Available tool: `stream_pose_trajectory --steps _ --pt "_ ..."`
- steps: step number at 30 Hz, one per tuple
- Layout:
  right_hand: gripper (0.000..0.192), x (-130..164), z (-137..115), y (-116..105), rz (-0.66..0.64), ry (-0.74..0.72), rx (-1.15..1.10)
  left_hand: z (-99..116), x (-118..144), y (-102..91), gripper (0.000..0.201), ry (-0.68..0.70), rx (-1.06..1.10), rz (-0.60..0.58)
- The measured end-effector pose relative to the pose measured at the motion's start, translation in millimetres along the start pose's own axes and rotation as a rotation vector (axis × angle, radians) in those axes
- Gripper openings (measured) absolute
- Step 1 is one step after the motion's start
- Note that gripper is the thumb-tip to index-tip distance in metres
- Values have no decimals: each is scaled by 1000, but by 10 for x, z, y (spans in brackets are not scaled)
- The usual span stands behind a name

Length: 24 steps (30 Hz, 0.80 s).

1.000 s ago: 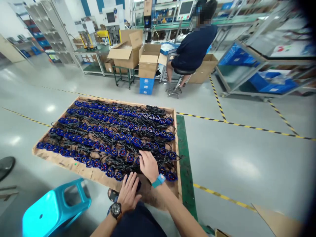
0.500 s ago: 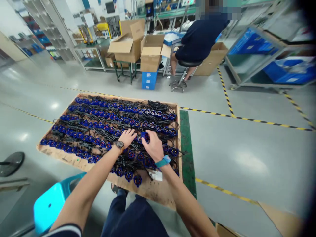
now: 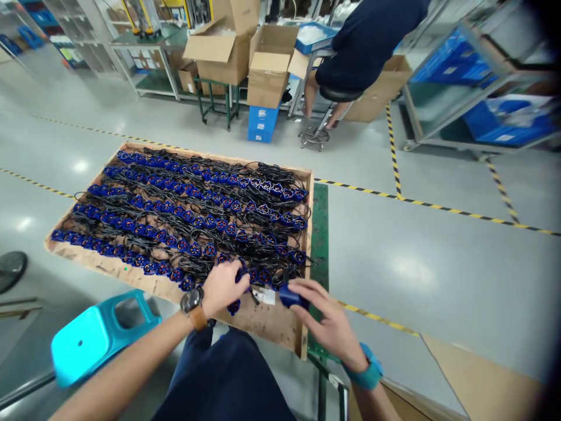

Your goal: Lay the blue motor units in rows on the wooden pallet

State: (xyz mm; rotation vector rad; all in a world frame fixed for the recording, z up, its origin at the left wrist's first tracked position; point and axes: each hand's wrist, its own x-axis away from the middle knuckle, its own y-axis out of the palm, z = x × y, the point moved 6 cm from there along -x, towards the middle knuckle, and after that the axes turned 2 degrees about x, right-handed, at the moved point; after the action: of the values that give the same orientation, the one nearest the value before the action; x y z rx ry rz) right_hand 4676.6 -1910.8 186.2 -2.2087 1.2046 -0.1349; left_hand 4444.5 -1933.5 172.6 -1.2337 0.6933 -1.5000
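Rows of blue round housings [image 3: 160, 235], with small coloured parts inside and black cables, fill a shallow wooden tray [image 3: 280, 334]. My right hand [image 3: 324, 313] grips one blue housing [image 3: 293, 296] over the tray's near right corner, thumb on one side and fingers on the other. At the near edge, my left hand [image 3: 223, 286] curls its thumb and fingers around another blue housing [image 3: 242, 276], partly hidden by the hand. Black cables [image 3: 258, 257] lie bundled between the rows. Beside my left hand is a white paper [image 3: 265, 296].
A turquoise stool [image 3: 81, 339] stands to the near left. The tray rests on a green surface [image 3: 319, 234]. Farther off are open cardboard boxes [image 3: 268, 88], blue crates [image 3: 262, 124], a seated person [image 3: 366, 49] and a trolley [image 3: 432, 126]. Cardboard [image 3: 477, 374] lies at lower right.
Both hands have come nearer to my body from the middle of the tray. My right hand has moved right with a blue housing. The view has tilted downward.
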Motion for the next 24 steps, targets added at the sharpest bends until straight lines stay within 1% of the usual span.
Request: stream_pose_trajectory --steps 2,4,5,7,9,12,16,19,20,21,22,23,24 --pt "30 149 -57 285 -228 -55 27 57 257 358 29 -94 68 -32" --pt "35 334 -64 623 -428 -101 93 112 444 710 30 -155 71 -53" --pt "37 426 -35 778 -487 -110 138 137 511 868 30 -178 51 -70" --pt "37 584 85 1022 -520 -91 224 179 593 1113 29 -209 7 -92" --pt "34 690 234 1166 -487 -64 295 201 622 1262 27 -226 -16 -96" --pt "30 750 386 1270 -433 -78 373 194 612 1378 26 -216 -32 -73" --pt "25 732 390 1384 -464 -155 425 132 597 1495 24 -166 -84 -26" --pt "21 696 321 1381 -457 -201 375 96 613 1552 28 -109 -105 21" --pt "23 671 303 1338 -423 -208 344 89 626 1550 31 -91 -120 52" --pt "26 629 302 1266 -362 -192 317 85 641 1540 35 -70 -136 90" --pt "27 567 330 1163 -269 -137 304 91 658 1528 40 -38 -148 127" --pt "28 494 395 1035 -151 -29 314 106 673 1523 45 10 -153 156" --pt "30 421 496 892 -28 132 347 130 685 1530 51 75 -149 173"
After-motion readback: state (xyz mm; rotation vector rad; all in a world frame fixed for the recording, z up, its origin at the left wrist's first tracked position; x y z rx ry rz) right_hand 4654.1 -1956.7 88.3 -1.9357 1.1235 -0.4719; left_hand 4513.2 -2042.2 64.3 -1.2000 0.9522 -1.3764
